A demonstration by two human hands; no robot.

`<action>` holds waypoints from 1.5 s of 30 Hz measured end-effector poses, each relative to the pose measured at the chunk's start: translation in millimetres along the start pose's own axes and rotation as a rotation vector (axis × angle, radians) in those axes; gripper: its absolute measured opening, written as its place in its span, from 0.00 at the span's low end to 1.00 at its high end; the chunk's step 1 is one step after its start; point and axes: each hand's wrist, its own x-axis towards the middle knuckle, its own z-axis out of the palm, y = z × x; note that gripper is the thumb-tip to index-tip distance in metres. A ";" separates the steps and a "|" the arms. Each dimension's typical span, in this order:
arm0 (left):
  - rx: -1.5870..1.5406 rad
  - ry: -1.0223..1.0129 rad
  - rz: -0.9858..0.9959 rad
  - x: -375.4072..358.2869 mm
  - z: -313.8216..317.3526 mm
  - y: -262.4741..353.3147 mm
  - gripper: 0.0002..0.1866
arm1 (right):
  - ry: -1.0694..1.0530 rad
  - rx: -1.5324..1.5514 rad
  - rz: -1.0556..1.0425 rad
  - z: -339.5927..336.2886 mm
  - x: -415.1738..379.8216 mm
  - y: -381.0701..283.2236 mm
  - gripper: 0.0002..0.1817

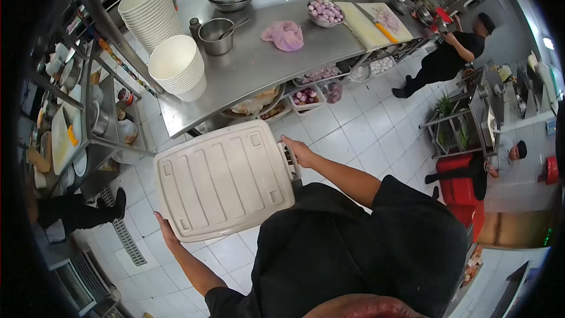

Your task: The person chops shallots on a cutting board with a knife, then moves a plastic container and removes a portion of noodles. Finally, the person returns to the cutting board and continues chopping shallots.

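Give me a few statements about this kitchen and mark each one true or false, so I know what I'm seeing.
1. The left hand and right hand hold a bin. True.
2. The bin's lid is off. False: it covers the bin.
3. A pink cloth lies on the steel table. True.
4. The knife stands in a pot. False: the knife lies on a cutting board.

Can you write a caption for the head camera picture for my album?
Left hand and right hand hold a lidded box beside a steel counter with white tubs and onions.
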 end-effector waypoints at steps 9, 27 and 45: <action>0.405 0.114 0.268 -16.5 40.9 18.0 0.25 | 0.011 -0.263 -0.274 39.1 -17.9 7.1 0.46; 0.301 0.776 0.601 -48.1 -6.6 -40.5 0.37 | 0.332 -1.073 -0.687 61.8 21.1 -56.0 0.55; -0.826 0.134 -0.154 -75.6 270.0 -321.6 0.42 | -0.547 -1.450 -0.580 126.4 50.4 -114.8 0.36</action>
